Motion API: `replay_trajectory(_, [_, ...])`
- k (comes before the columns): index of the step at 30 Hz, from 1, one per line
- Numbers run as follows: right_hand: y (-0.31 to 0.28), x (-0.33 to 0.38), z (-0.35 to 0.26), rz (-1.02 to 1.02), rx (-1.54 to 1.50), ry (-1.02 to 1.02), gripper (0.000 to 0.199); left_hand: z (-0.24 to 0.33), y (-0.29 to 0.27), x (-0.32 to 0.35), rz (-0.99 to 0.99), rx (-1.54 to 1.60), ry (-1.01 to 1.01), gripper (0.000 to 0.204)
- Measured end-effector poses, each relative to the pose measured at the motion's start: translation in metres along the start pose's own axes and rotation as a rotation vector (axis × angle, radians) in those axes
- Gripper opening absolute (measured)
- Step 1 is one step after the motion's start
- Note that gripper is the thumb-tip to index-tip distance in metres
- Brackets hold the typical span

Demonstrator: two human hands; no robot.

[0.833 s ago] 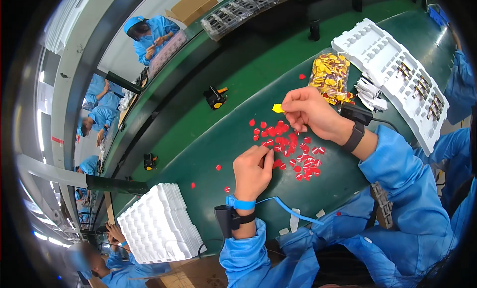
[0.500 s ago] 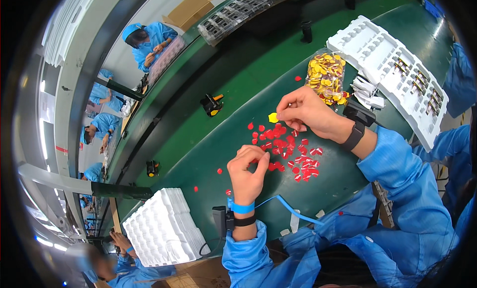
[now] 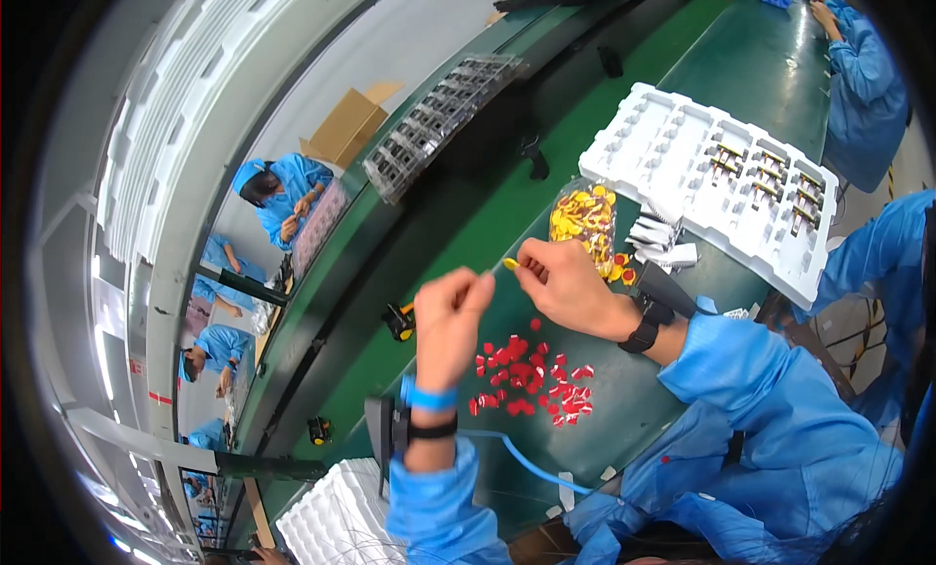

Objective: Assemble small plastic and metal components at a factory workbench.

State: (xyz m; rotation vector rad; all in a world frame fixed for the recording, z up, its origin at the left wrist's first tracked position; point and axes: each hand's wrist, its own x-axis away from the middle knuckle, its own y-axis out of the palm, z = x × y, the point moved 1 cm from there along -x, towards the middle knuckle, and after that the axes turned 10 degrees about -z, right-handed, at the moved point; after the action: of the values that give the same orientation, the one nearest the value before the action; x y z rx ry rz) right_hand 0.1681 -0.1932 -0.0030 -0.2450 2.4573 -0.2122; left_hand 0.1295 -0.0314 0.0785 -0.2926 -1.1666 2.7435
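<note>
small caps (image 3: 531, 375) on bench (image 3: 458, 233) below both hands | bag of parts (image 3: 583, 219) right-behind | moulded tray (image 3: 717, 180) far right

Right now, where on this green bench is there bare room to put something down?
Bare green table lies beyond the white tray, and between the red pieces and the small yellow-black tool. It is crowded around the bag of yellow pieces by the right hand.

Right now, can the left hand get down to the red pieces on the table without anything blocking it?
Probably yes. The left hand is raised beside the red pieces, nothing lies between them, and the right hand is further back, pinching a small yellow piece.
</note>
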Motion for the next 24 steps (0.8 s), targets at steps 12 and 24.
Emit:
replay_trajectory(12, [-0.021, -0.014, 0.017, 0.368, 0.343, -0.224, 0.005, -0.089, 0.07, -0.234, -0.208, 0.556, -0.321, 0.03])
replay_trajectory(24, [-0.027, -0.01, -0.019, -0.247, -0.431, 0.187, 0.007, -0.011, -0.003, 0.06, 0.004, 0.951, -0.207, 0.017])
